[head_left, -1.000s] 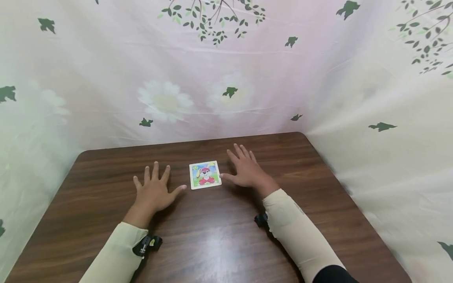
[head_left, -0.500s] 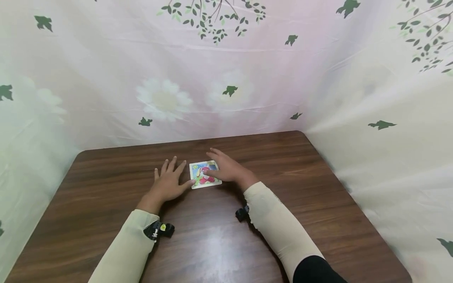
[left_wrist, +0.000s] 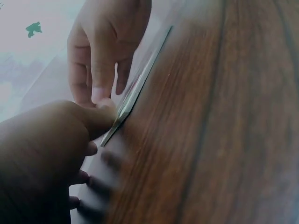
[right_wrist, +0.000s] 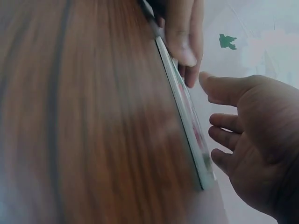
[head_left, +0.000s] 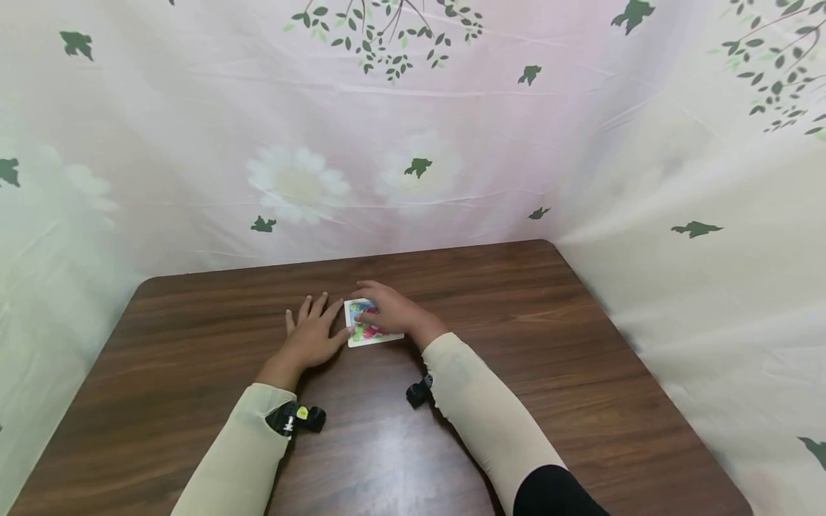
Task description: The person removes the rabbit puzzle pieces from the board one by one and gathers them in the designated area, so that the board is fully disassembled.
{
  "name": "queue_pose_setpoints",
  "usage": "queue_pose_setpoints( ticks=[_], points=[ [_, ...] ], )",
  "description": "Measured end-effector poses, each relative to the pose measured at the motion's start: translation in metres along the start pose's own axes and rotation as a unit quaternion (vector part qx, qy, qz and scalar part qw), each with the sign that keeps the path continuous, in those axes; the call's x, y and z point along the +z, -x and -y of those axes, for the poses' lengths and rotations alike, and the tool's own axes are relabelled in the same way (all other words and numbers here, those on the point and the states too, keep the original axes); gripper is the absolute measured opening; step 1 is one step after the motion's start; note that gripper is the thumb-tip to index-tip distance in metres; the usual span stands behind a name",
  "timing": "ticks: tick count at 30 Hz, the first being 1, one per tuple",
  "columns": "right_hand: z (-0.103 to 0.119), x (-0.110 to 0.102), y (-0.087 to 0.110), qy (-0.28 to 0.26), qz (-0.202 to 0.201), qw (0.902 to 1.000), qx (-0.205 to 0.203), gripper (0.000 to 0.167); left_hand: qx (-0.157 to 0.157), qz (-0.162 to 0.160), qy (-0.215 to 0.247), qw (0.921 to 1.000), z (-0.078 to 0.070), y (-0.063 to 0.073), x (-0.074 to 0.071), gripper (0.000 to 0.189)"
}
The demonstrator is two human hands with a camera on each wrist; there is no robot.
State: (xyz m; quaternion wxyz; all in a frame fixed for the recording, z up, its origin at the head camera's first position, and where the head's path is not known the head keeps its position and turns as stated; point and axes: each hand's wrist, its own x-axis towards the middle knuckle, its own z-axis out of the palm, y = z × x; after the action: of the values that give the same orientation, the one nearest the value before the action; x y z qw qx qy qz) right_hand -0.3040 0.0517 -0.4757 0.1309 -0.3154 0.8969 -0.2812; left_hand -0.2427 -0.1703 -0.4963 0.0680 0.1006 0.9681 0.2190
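Note:
A thin square board (head_left: 357,309) with a white border and a cartoon animal picture lies flat on the brown table. My left hand (head_left: 308,342) rests at its left side, fingers spread, and the thumb touches the board's edge corner. Over the picture is my right hand (head_left: 395,309), covering its upper right part. In the right wrist view the board (right_wrist: 184,109) is seen edge-on, and the right fingers (right_wrist: 226,140) are loosely bent above it with nothing visible between them. The left wrist view shows the right thumb close to the left thumb (left_wrist: 103,117).
The wood-grain table (head_left: 568,401) has rounded back corners. A pale cloth backdrop (head_left: 452,122) with printed leaves, flowers and birds hangs behind and at both sides. Small black wrist cameras (head_left: 314,418) sit on both sleeved forearms.
Both hands have moved inward: the left went right to the board's edge, and the right went left from beside the board to over the picture. The board stays in place.

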Motion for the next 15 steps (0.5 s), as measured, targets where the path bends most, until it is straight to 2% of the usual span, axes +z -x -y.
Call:
queue_pose_setpoints(
  ticks=[15],
  points=[
    [-0.002, 0.016, -0.003, 0.007, 0.003, 0.9999, 0.015, 0.050, 0.002, 0.013, -0.010, 0.9999, 0.003, 0.004, 0.004, 0.075]
  ],
)
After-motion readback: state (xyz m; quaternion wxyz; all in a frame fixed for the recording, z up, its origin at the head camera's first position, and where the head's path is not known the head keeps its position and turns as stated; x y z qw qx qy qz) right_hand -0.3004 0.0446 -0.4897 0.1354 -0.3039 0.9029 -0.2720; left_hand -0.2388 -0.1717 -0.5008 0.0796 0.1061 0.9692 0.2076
